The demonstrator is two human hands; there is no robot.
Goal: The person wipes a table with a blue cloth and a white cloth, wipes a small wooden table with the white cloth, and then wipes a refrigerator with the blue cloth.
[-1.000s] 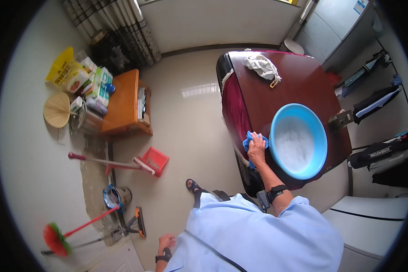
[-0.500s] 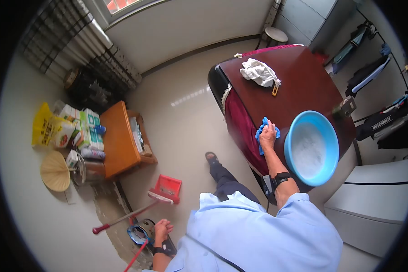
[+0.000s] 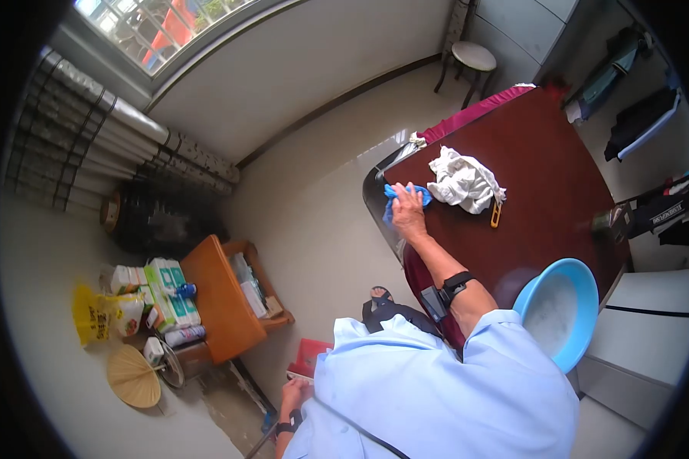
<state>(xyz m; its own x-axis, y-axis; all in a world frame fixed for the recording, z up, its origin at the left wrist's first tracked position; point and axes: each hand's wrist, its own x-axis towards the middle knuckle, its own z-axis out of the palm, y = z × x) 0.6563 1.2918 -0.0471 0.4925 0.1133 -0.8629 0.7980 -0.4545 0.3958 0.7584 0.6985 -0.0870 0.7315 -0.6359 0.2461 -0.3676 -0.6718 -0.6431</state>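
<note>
While the left hand (image 3: 292,393) hangs low, with a red plastic dustpan (image 3: 311,353) beyond it and its fingers too indistinct to tell their state, a crumpled blue cloth (image 3: 390,205) lies at the edge of a glossy reddish-brown tabletop (image 3: 559,176), beneath the right hand (image 3: 409,216). The right fingers, slightly parted, bend over it, probably to grip and press it at once. Beside them rest a bunched white cloth (image 3: 463,180) and a yellow loop-shaped piece (image 3: 497,215); a round light-blue basin (image 3: 587,325) of whitish, foamy water (image 3: 551,315) stands at the near corner, presumably for easy reach.
</note>
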